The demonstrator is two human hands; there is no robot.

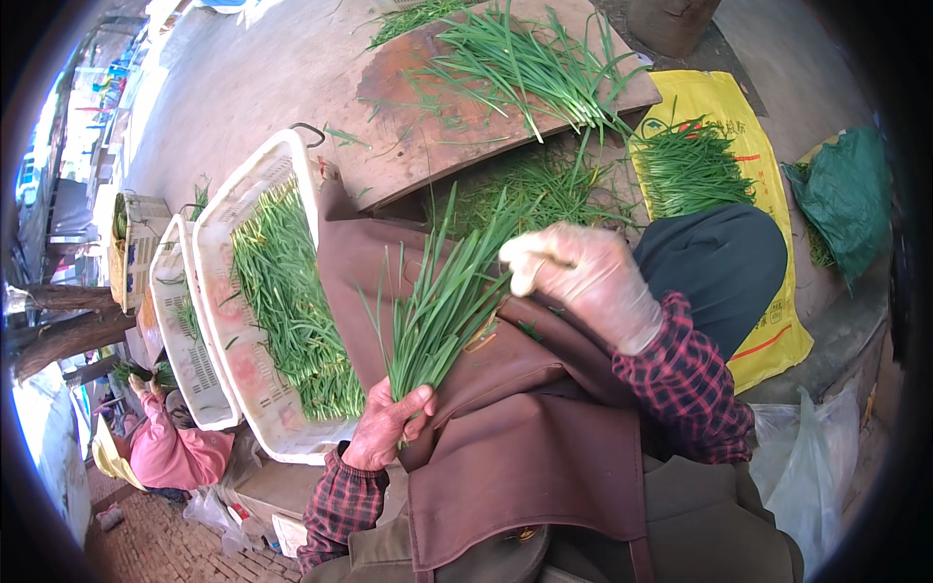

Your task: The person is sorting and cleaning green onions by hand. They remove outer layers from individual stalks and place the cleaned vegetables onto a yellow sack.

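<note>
My bare left hand [384, 426] is closed around the lower ends of a bunch of garlic chives [432, 325]. Its green leaves fan upward over my brown apron [525, 466]. Just right of the leaf tips is my right hand [588, 282], in a thin translucent glove with its fingers curled in. What those fingers hold, if anything, is hidden. To the left, a white plastic crate [222, 291] holds many chives [292, 301] laid in rows. More long chives [544, 78] lie loose on a low wooden board [398, 102] ahead of me.
A second white crate [185, 340] stands beside the first. Right of my knee, chives [695, 170] lie on a yellow sack [773, 360], with a green bag [850, 199] beyond. Loose leaves [544, 189] litter the ground below the board. Another person in pink [180, 449] sits at lower left.
</note>
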